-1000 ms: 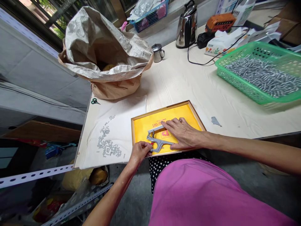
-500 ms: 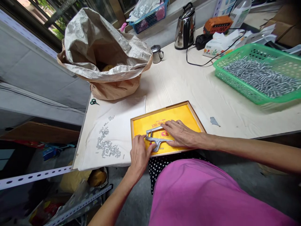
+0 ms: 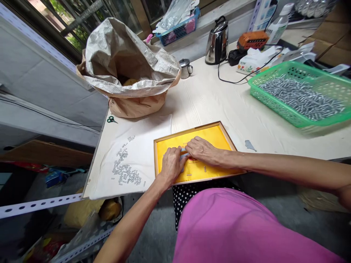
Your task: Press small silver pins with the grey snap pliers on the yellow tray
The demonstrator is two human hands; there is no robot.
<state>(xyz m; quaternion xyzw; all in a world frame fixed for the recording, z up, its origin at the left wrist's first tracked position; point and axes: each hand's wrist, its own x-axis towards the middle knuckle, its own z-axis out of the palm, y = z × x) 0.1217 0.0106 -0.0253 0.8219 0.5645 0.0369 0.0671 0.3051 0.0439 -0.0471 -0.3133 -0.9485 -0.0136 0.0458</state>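
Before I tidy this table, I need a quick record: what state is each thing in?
Left hand: holding the tool.
Right hand: holding the tool.
Tool: mostly hidden between the hands.
Tray: uncovered, yellow inside.
Pins: loose, scattered on the cloth.
Green basket: uncovered, partly filled with metal pieces.
Sack: upright, mouth open.
Kettle: upright, lid shut.
Mug: upright, lid on.
Bottle: capped.
Scissors: lying flat; blades too small to tell.

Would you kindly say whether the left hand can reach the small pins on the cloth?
Probably yes: only the tray's rim stands between left hand and pins, though that hand holds the tool.
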